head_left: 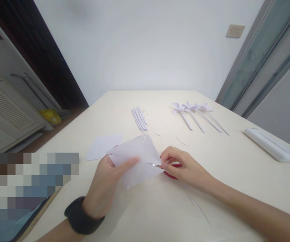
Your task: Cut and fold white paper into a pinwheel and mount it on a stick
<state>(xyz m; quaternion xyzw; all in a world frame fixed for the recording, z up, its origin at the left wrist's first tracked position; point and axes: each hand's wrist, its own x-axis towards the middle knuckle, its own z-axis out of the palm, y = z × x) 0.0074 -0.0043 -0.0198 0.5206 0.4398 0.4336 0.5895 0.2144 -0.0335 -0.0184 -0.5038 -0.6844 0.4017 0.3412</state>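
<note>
My left hand [114,171] grips a square sheet of white paper [137,151], its thumb pressed on top and the fingers mostly hidden underneath. Slits run inward from the sheet's corners. In my right hand [177,164] is a pair of scissors [171,174] with red handles. Their blades lie at the slit in the sheet's right corner, and only a short bit of metal shows. Behind the left hand, another piece of white paper [103,144] lies flat on the table.
Several rolled paper sticks [139,119] lie mid-table. Farther right are several paper pinwheels [191,112] on sticks. A white plastic-looking package [271,144] rests near the right edge of the table [145,215]. Thin paper scraps [182,141] are scattered about. A wall [150,50] stands behind.
</note>
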